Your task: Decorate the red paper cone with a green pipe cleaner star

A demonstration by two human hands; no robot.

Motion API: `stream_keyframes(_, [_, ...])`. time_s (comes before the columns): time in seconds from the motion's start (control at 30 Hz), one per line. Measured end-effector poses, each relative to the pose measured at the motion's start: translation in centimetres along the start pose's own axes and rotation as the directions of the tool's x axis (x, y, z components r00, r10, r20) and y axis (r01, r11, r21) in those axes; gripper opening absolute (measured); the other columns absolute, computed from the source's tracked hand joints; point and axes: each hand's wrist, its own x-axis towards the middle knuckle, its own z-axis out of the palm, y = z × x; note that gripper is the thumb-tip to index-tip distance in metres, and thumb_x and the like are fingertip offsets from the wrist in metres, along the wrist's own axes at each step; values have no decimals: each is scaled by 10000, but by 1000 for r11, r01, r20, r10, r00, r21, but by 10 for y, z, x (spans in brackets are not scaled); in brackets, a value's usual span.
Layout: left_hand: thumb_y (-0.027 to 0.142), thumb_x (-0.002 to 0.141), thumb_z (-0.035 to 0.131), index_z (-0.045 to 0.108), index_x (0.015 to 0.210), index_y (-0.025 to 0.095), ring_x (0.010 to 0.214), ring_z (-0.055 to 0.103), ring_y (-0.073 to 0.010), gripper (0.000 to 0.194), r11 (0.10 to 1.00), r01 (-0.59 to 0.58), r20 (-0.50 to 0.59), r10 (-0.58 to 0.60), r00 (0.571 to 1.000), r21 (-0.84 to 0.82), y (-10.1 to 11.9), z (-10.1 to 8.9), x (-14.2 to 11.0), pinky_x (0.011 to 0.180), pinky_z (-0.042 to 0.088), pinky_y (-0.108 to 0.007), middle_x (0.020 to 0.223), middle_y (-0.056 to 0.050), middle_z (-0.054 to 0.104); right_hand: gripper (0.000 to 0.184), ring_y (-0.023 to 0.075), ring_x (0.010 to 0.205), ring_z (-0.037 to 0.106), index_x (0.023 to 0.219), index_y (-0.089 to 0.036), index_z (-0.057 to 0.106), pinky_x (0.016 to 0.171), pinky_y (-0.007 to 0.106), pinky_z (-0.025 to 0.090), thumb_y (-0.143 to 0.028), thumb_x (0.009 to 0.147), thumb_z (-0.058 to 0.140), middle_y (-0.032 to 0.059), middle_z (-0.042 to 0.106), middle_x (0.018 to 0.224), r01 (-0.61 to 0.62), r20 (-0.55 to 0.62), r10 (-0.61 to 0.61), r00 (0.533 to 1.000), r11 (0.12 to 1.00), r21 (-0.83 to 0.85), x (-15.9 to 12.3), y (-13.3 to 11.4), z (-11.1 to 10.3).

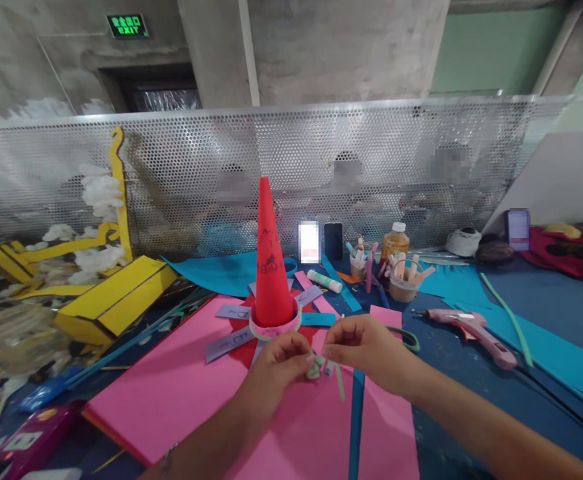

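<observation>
My left hand [279, 367] and my right hand [366, 347] meet over a pink foam sheet [181, 393], just in front of a red paper cone [270, 257]. Both pinch thin pale green paper strips [321, 368] between fingertips; one strip hangs down from the right hand. The cone stands upright in a ring with lilac paper tabs [229, 343] fanned out around its base. A blue strip [356, 420] lies across the pink sheet below my right hand.
A pink glue gun [471, 330] lies to the right on the blue table. Behind it are cups of sticks [404, 280], a bottle [395, 241], a glue stick [324, 281] and two phones [321, 241]. Yellow cardboard pieces [116, 293] lie at left. A perforated metal screen [321, 160] backs the table.
</observation>
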Motion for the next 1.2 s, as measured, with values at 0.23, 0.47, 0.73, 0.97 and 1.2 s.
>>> stream_keyframes(0.23, [309, 691, 863, 633, 736, 170, 682, 633, -157, 273, 992, 58, -28, -61, 998, -114, 3, 1, -4, 730, 530, -323, 718, -11, 673, 228, 114, 606, 458, 733, -175, 724, 601, 269, 362, -386, 809, 767, -24, 594, 654, 21, -47, -20, 999, 999, 25, 3, 1, -3])
stream_keyframes(0.47, [346, 685, 884, 623, 739, 165, 695, 623, -156, 322, 992, 52, -46, -57, 997, -114, -4, -5, 0, 746, 544, -343, 733, -15, 664, 245, 118, 628, 493, 798, -174, 728, 614, 262, 379, -415, 797, 773, -18, 612, 690, 30, -11, -29, 1000, 998, 49, 3, 5, -4])
stream_keyframes(0.73, [412, 752, 811, 698, 826, 169, 636, 588, -155, 279, 975, -139, 85, 126, 988, 172, -11, -6, 5, 640, 454, -286, 690, -14, 655, 210, 136, 654, 581, 786, -175, 731, 645, 271, 442, -372, 763, 801, -3, 679, 713, 3, 86, -4, 996, 1000, 17, 3, 5, -3])
stream_keyframes(0.97, [356, 768, 784, 691, 741, 165, 661, 562, -150, 215, 935, -187, 88, 168, 982, 302, -13, -9, 2, 640, 424, -264, 694, -6, 622, 152, 126, 636, 548, 726, -175, 741, 618, 260, 420, -316, 757, 791, -8, 662, 698, 22, 103, -19, 995, 999, -27, 1, 3, -2])
stream_keyframes(1.2, [357, 686, 802, 668, 677, 161, 500, 586, -133, 238, 976, -50, -2, 52, 999, 212, -8, -4, 5, 502, 354, -241, 578, 14, 603, 152, 110, 558, 458, 682, -189, 745, 546, 261, 340, -315, 766, 764, -34, 588, 598, 7, 81, -1, 997, 998, -69, 1, -1, -6])
